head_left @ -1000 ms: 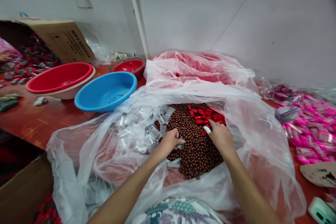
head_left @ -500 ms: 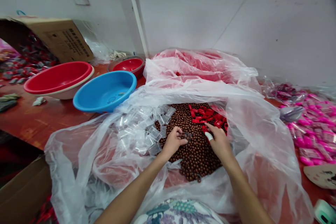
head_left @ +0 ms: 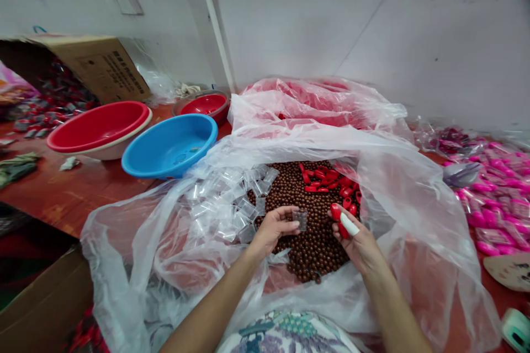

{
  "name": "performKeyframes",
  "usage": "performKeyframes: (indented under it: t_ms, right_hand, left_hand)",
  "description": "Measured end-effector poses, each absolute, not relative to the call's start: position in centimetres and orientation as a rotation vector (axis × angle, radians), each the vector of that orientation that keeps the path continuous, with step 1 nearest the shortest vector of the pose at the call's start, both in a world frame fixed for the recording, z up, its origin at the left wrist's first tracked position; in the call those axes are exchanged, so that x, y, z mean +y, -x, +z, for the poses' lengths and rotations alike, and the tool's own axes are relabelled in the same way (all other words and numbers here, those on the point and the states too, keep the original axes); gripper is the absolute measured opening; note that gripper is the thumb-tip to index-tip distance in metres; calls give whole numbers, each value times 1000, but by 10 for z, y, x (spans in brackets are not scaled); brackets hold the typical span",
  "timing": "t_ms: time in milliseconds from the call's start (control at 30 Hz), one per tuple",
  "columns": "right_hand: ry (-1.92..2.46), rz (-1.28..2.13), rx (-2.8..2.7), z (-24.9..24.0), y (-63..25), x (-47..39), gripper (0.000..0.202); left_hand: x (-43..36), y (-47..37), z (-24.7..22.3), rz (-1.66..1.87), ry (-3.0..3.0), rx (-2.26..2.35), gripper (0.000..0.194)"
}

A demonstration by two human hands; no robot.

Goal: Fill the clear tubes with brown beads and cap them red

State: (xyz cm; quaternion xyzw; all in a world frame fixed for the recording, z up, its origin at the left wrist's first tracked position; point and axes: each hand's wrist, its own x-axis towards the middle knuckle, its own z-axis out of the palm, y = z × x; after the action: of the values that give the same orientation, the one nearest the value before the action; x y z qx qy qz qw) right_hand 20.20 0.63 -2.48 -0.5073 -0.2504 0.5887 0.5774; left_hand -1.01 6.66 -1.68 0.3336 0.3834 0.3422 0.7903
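Note:
Between the thumb and fingers of my left hand (head_left: 273, 230) is a small clear plastic box (head_left: 300, 220). My right hand (head_left: 358, 240), with a white wrap on one finger, grips a red plastic cap (head_left: 336, 213). Both hands hover over a heap of brown beads (head_left: 306, 253) inside a clear plastic bag (head_left: 418, 193). On the left of the beads lies a pile of clear plastic boxes (head_left: 223, 204). Behind my right hand, several red caps (head_left: 327, 177) rest on the beads.
A blue basin (head_left: 169, 146), a red basin (head_left: 99, 127) and a smaller red bowl (head_left: 205, 103) stand at the left. Farther left is a cardboard box (head_left: 111, 66). Bagged red pieces (head_left: 318, 96) lie behind; pink packets (head_left: 501, 198) fill the right side.
My right hand has drawn back from the red pile with a red cap in its fingers. My left hand has shifted slightly right, and its clear box shows more plainly.

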Motion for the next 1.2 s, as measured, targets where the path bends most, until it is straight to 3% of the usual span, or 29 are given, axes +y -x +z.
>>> performKeyframes:
  t_ms: [100, 267, 767, 1200]
  right_hand:
    - [1348, 1288, -811, -21, -197, 3, 44]
    - [1528, 697, -1367, -6, -182, -3, 39]
    - [1280, 1045, -1286, 2, -153, -3, 36]
    - [1280, 787, -1534, 10, -154, -21, 36]
  left_hand:
    - [57, 13, -11, 717, -742, 844, 44]
    - [44, 21, 0, 744, -781, 921, 44]
    - [22, 28, 3, 621, -702, 784, 44]
    - [2, 32, 4, 657, -741, 789, 45]
